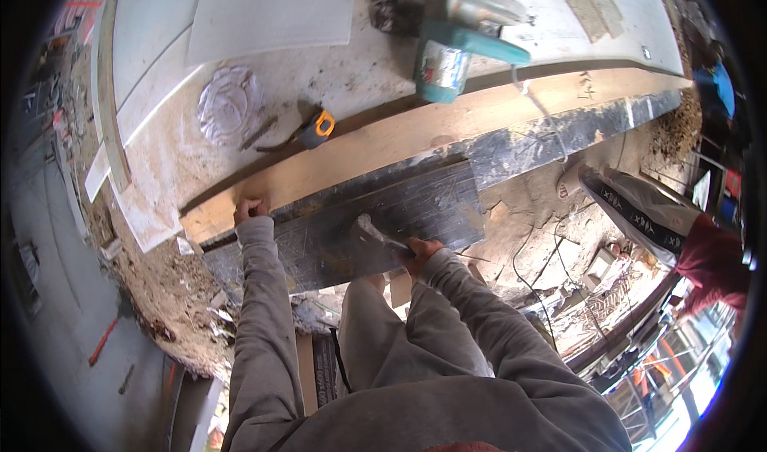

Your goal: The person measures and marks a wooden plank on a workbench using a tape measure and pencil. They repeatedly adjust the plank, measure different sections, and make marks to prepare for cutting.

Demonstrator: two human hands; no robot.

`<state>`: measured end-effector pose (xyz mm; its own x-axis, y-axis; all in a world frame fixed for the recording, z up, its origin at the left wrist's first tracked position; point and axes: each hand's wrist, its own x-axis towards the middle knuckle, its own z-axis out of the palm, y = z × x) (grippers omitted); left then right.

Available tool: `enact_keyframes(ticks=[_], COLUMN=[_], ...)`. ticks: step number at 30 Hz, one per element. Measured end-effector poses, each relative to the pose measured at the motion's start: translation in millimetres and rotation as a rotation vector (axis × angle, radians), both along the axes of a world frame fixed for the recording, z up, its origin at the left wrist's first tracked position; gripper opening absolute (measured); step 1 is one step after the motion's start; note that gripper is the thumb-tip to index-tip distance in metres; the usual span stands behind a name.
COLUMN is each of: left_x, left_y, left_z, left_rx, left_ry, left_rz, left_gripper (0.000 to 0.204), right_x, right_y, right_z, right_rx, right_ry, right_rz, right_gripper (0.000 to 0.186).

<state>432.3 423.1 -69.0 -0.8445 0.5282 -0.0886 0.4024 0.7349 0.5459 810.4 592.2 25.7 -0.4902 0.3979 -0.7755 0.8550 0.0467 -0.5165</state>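
Observation:
A long pale timber plank (415,147) runs from the left up to the far right, beside a black, paint-spattered board (543,144). My left hand (252,210) is at the plank's left end, thumb and fingers pinched together; whatever lies between them is too small to make out. In my right hand (422,254) is the handle of a hammer (375,232), its head blurred and pointing away from me over a dark scratched panel (415,208). That panel lies in front of my knees, against the board's near side.
Beyond the plank lie a black and orange tape measure (319,127), a crumpled whitish sheet (229,104) and a teal circular saw (443,60). Wood offcuts (593,4) rest far right. A co-worker's leg (639,212) stands at right, near rubble and loose cables (551,252).

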Motion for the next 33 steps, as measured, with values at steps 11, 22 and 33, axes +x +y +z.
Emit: enact_keyframes(ticks=[11,22,33], left_x=[122,163,180], left_y=[81,332,349], left_z=[112,18,-27], left_rx=[0.159,0.16,-0.206], left_ry=[-0.129,0.228,0.371], left_rz=[-0.232,-0.308,-0.178], left_gripper=[0.032,0.024,0.029], right_x=[66,126,126], right_y=[34,303,461], right_z=[58,44,-47], right_rx=[0.216,0.742,0.662], right_ry=[0.169,0.084,0.232], right_rz=[-0.821,-0.704,-0.378], right_gripper=[0.026,0.027,0.033])
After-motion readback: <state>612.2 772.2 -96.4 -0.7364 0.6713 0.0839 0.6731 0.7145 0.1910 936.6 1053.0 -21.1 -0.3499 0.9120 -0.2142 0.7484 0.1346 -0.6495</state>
